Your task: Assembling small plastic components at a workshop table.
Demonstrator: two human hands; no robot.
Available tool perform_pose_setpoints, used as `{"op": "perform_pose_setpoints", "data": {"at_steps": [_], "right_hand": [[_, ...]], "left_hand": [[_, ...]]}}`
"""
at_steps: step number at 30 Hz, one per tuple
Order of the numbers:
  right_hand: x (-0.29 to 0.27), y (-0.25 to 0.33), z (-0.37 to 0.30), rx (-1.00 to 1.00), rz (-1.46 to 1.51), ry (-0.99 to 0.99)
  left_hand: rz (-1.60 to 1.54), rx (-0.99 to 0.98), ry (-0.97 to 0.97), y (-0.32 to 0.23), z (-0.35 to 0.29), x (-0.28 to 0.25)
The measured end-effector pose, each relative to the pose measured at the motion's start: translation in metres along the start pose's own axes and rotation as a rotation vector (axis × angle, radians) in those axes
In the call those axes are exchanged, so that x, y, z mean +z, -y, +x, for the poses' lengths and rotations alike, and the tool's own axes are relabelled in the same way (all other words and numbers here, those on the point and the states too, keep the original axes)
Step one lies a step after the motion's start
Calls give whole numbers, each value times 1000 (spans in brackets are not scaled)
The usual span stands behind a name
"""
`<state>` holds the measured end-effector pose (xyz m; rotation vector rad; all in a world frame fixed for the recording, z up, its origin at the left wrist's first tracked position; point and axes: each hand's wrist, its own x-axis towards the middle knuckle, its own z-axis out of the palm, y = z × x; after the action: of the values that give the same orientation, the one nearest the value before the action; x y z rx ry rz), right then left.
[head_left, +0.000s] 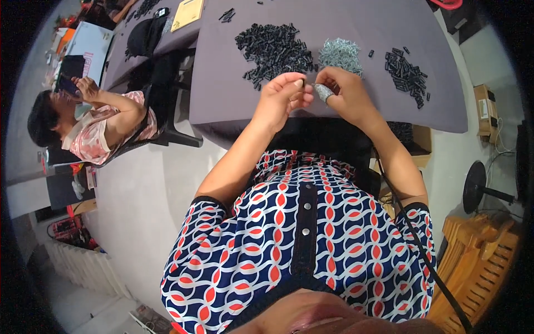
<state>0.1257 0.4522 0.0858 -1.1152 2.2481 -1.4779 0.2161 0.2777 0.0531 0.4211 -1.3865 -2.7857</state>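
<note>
My left hand [282, 101] is closed in a pinch at the table's near edge, on a small black piece [304, 83] that is mostly hidden by the fingertips. Close beside it, my right hand [349, 96] has its fingers bent together toward the left fingertips; whatever they hold is too small to make out. A silvery wrap [323, 92] covers the end of my right thumb. Just beyond the hands lie a large heap of short black tube-like pieces [272, 50] and a heap of small silver metal parts [340, 54]. A smaller heap of black pieces [408, 78] lies to the right.
A grey cloth covers the table [356, 19]. At the left, a person [111, 119] sits on a dark chair [181, 139]. A yellow packet [187, 14] lies at the far left. Wooden slatted furniture [478, 267] and a black round-based stand [474, 186] are on the right.
</note>
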Motion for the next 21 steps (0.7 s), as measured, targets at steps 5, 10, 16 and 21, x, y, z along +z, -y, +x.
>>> {"op": "perform_pose_setpoints", "data": {"at_steps": [5, 10, 16, 21], "right_hand": [[4, -3, -3, 0, 25, -4], [8, 0, -2, 26, 52, 23], [14, -5, -3, 1, 8, -38], [14, -8, -2, 46, 27, 3]], "left_hand": [[-106, -47, -101, 2, 1, 2], [-234, -104, -111, 11, 4, 1], [-184, -64, -130, 14, -1, 7], [-61, 19, -120, 19, -8, 3]]}}
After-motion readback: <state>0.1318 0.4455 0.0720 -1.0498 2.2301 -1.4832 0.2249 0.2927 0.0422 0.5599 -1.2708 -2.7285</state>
